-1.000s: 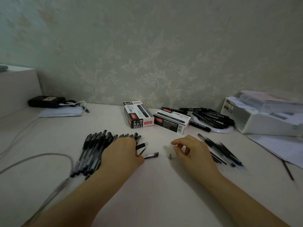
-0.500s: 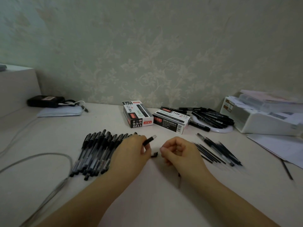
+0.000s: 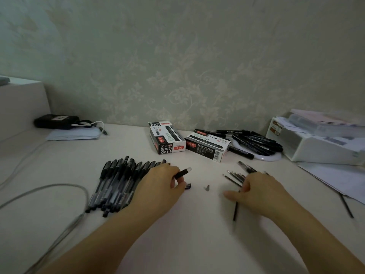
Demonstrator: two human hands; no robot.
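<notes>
My left hand (image 3: 158, 186) grips a pen barrel (image 3: 183, 172) whose black grip end points up and to the right. Just beside its fingers lies a small black cap (image 3: 188, 186). A small metal tip cone (image 3: 207, 187) sits on the table between my hands. My right hand (image 3: 256, 194) is at the loose refills and pens (image 3: 234, 176), fingers curled down and thumb stretched left. It holds a thin black refill (image 3: 235, 211) that sticks out from under it toward me. A row of several black pens (image 3: 116, 180) lies under and left of my left hand.
Two black pen boxes (image 3: 167, 138) (image 3: 207, 147) stand behind the hands, with a white dish of black markers (image 3: 256, 144) to their right. A white organiser with papers (image 3: 320, 147) fills the far right. A grey cable (image 3: 49, 189) loops at left. A black device (image 3: 55, 121) sits far left.
My hands came together at the pen, then parted. The right hand moved right to the loose refills with a refill. The left hand kept the barrel, and the metal tip stayed on the table.
</notes>
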